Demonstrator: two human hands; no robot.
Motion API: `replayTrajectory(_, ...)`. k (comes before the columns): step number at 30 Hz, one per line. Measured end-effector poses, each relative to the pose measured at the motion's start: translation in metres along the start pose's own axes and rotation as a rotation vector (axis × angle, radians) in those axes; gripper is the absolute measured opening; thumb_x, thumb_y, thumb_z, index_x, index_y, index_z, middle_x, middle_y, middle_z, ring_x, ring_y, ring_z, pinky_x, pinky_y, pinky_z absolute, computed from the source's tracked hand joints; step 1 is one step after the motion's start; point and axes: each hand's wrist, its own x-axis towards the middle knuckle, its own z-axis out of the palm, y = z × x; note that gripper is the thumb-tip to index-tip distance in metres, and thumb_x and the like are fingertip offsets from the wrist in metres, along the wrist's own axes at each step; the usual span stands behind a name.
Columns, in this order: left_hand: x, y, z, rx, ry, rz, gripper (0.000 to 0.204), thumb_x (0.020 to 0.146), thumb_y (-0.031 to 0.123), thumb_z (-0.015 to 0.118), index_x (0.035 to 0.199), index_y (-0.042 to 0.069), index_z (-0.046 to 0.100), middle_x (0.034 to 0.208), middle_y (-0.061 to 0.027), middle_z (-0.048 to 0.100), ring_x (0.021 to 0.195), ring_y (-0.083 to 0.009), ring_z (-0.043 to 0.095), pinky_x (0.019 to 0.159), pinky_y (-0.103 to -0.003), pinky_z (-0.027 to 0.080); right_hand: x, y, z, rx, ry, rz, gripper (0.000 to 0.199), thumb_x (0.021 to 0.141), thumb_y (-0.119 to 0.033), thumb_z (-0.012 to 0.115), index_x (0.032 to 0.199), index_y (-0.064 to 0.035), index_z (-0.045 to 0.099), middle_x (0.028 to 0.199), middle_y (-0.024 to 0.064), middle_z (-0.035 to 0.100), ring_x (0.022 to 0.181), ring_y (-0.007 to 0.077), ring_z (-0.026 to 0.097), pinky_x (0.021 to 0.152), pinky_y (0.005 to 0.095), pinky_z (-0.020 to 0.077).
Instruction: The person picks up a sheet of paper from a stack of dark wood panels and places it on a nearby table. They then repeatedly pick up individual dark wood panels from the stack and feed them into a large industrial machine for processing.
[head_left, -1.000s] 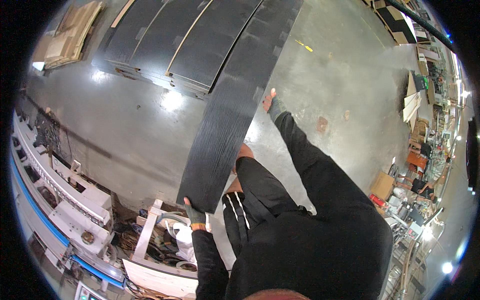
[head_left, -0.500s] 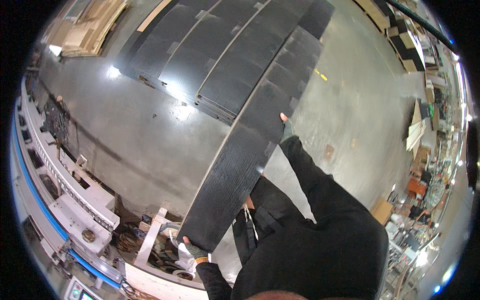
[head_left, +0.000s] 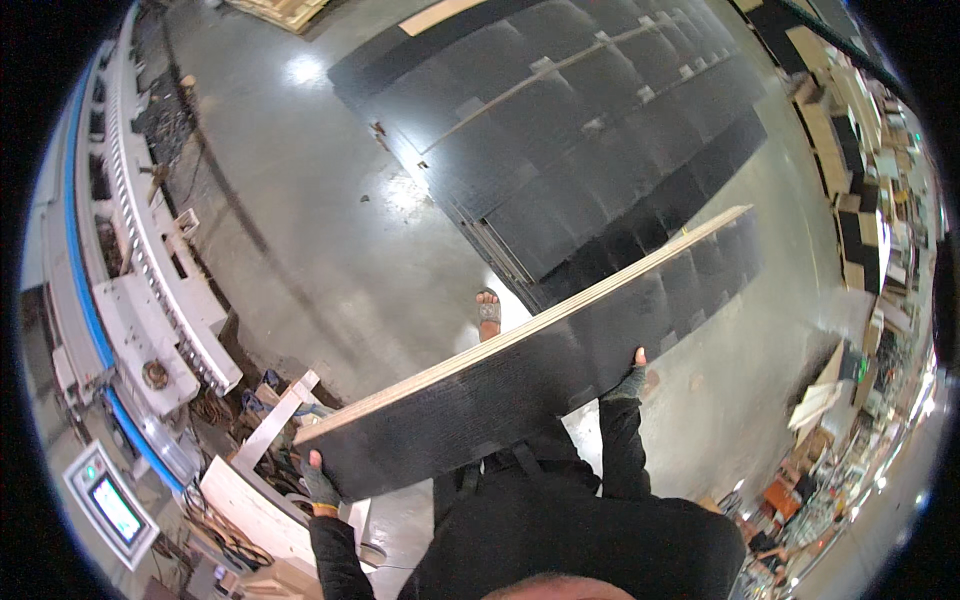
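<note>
Across my body lies a long black board (head_left: 470,410), or a few held together; its far long edge shows pale, layered wood. It slants from lower left to upper right, clear of the floor. My left hand (head_left: 322,485) grips its left end, the thumb on the black face and the fingers mostly hidden beneath. Farther along the near long edge, my right hand (head_left: 628,380) holds on, thumb up over the edge and fingers out of sight under it. Both hands wear dark fingerless gloves. Beyond the board is a wide stack of similar black boards (head_left: 560,130).
A white machine (head_left: 150,340) with a blue rail runs along the left, with a lit control panel (head_left: 112,505) at its near end. Pale wooden framing (head_left: 270,425) stands near my left hand. A sandalled foot (head_left: 488,310) shows beyond the board. Leaning panels (head_left: 820,390) are at right.
The held board has swung clockwise from a steep slant to a flatter one, away from alongside the stack. It has tilted, so its pale edge now shows. Both hands keep their hold.
</note>
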Motion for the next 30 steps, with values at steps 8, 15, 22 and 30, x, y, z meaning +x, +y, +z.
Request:
replayTrajectory(8,0.043,0.105,0.011,-0.111,-0.027,0.131,0.079,0.077,0.058,0.077,0.132,0.006,0.053,0.121,-0.012,0.062,0.103,-0.0293,0.061,0.089,-0.044,0.051,0.0,-0.021,0.174,0.063,-0.213,-0.088,0.076,0.089,-0.046,0.065,0.146,-0.0033,0.04,0.147,0.0169,0.045,0.129,0.0393,0.046,0.109,0.0537,0.04)
replayTrajectory(15,0.082,0.236,0.036,-0.179,0.098,0.184,0.074,0.083,0.053,0.073,0.135,0.006,0.051,0.124,-0.0132,0.061,0.104,-0.031,0.062,0.089,-0.044,0.053,0.014,0.024,0.346,0.094,-0.247,0.027,0.075,0.088,-0.047,0.065,0.144,-0.0029,0.043,0.143,0.0177,0.05,0.125,0.0403,0.05,0.107,0.0541,0.0409)
replayTrajectory(22,0.219,0.331,-0.044,-0.393,-0.05,0.133,0.09,0.081,0.059,0.071,0.145,0.003,0.043,0.146,-0.0167,0.047,0.128,-0.0342,0.049,0.11,-0.046,0.039,0.056,0.137,0.545,0.102,-0.345,0.175,0.074,0.081,-0.042,0.074,0.136,0.0002,0.05,0.131,0.0212,0.057,0.118,0.0392,0.055,0.102,0.0529,0.0462)
replayTrajectory(30,0.322,0.541,0.005,-0.188,0.177,-0.091,0.102,0.078,0.075,0.061,0.149,0.006,0.039,0.153,-0.017,0.039,0.133,-0.0401,0.043,0.109,-0.052,0.037,0.11,0.263,0.75,0.094,-0.147,0.398,0.072,0.081,-0.043,0.076,0.136,-0.0035,0.051,0.129,0.0197,0.057,0.116,0.0374,0.055,0.098,0.0529,0.0464)
